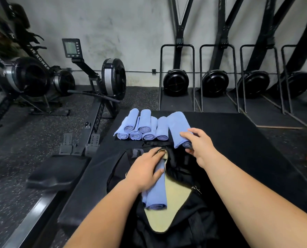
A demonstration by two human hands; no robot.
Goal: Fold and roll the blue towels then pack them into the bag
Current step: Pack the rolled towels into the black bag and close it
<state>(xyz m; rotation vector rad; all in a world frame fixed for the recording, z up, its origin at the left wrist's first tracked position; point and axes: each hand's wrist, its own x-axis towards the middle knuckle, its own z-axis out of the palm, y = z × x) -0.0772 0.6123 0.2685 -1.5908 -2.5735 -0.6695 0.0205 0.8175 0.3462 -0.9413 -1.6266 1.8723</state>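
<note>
Left hand (145, 169) lay flat over the packed roll (157, 194), fingers nearly straight and thumb on the cloth, pressing it into the open bag (174, 199) and clasping nothing. Right hand (197, 145), extended toward 1 o'clock, grasped the next roll (178, 126) near its close end, fingers over the top and thumb beneath.

The bag lay nearest the person, at 6 o'clock on the black bench (238, 140), with its pale lining exposed. The packed roll lay lengthwise in the mouth, long axis 6 to 12, against the left wall. A second blue edge showed just under it on the left. Bare lining showed to its right, toward 3 o'clock, below the right forearm.

The next roll lay just beyond the bag's far rim, long axis nearly 6 to 12, its far end tipped slightly toward 11. The right hand was the nearer. The coming move was judged to be a short draw toward 6 o'clock, setting this roll down parallel to the packed one. Only the bag's far rim stood between.

Just beside the next roll, at 12 o'clock, six further rolls (142, 127) lay stacked, four below and two above, with their ends facing the person. Beyond the bench stood a rowing machine (111, 77) at 10 o'clock and upright ski machines (176, 81) along the wall from 12 to 2.
</note>
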